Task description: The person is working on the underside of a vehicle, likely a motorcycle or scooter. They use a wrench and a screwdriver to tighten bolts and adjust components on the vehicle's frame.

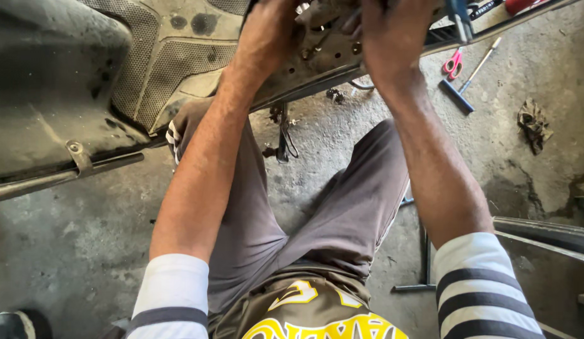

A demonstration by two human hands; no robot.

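Note:
Both my arms reach forward to the greasy metal underside of a scooter at the top of the view. My left hand rests on the dirty metal part, fingers curled over its upper edge. My right hand presses on the same part just to the right, its fingertips cut off by the frame's top. Whether either hand grips a tool is hidden. The scooter's grey ribbed footboard and dark body panel stretch to the left.
On the stained concrete floor lie pink-handled scissors, a T-handle wrench and a crumpled rag at the right. A metal bar tool lies by my right knee. A dark panel edge enters at the right.

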